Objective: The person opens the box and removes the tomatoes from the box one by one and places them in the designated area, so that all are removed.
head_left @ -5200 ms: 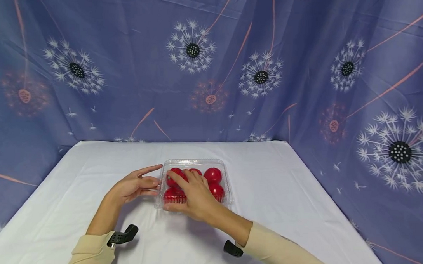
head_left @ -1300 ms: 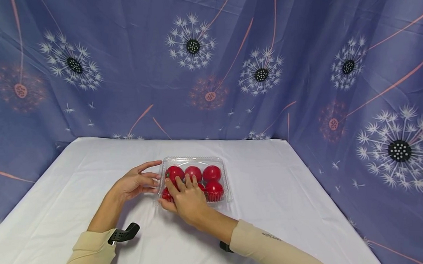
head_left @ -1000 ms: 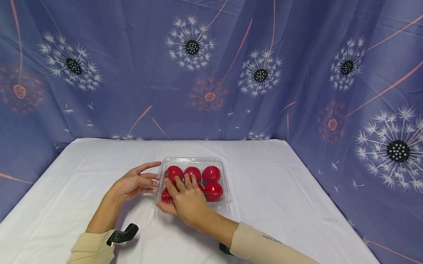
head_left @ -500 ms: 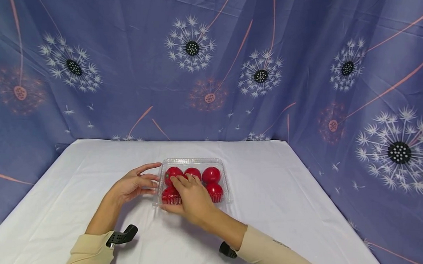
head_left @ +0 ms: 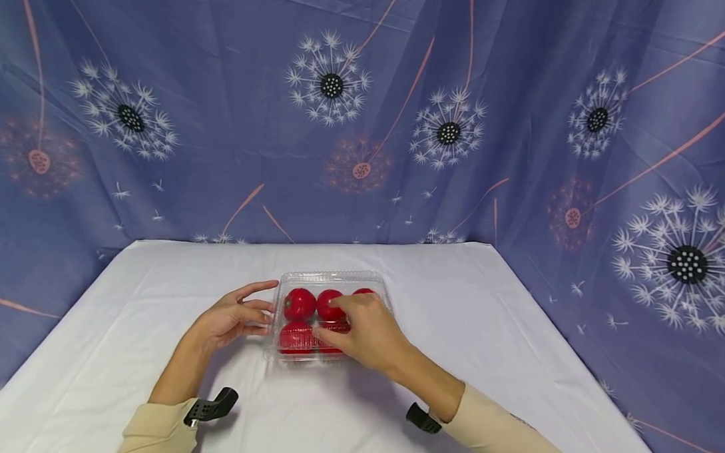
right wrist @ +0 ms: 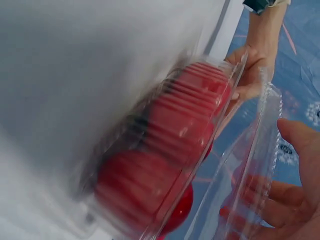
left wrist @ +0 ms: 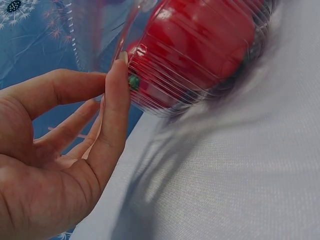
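A clear plastic clamshell box (head_left: 300, 357) holds several red tomatoes (head_left: 300, 304), laid in two rows. Its lid (right wrist: 267, 125) stands slightly ajar, with a gap above the base rim in the right wrist view. My right hand (head_left: 371, 330) is over the right part of the box, hiding tomatoes beneath. The right fingers (right wrist: 275, 200) lie on the lid's outer face, and the thumb is at its toothed edge. At the box's left side is my left hand (head_left: 230, 318), fingers extended. In the left wrist view its fingertips (left wrist: 120, 70) are right at the rim.
The box stands on a table covered with a white cloth (head_left: 485, 324). Behind and at the sides hangs a blue curtain (head_left: 234, 115) with dandelion prints. Each wrist carries a black camera mount (head_left: 212, 406).
My right hand has shifted right, from the middle of the lid to its right part, uncovering the left tomatoes. The left hand stays at the box's left side.
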`<action>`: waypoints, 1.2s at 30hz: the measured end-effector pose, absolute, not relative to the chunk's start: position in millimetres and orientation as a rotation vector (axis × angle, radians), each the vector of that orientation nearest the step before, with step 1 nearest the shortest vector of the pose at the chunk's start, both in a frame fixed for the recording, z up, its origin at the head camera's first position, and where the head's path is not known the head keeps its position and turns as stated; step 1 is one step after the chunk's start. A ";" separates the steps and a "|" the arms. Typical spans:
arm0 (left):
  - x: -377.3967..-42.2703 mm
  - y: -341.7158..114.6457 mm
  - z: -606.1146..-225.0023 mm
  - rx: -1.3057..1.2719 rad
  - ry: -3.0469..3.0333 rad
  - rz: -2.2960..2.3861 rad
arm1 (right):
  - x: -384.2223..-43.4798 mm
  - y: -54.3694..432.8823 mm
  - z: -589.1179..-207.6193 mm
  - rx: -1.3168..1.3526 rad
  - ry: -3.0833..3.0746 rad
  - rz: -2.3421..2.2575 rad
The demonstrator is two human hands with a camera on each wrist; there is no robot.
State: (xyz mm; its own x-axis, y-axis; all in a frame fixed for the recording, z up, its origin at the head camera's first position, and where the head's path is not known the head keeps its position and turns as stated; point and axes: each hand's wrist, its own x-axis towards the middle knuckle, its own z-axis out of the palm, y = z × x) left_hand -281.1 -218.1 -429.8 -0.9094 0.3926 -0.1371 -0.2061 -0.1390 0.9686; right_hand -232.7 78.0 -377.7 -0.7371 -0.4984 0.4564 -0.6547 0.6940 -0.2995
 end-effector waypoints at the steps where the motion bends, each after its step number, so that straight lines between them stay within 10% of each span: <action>1: -281.0 -218.1 -430.0 0.202 1.748 2.103 | -232.9 81.4 -377.0 0.884 -2.553 0.629; 36: -281.6 -216.7 -429.8 0.223 1.691 2.118 | -221.5 163.9 -361.3 0.665 -2.561 0.912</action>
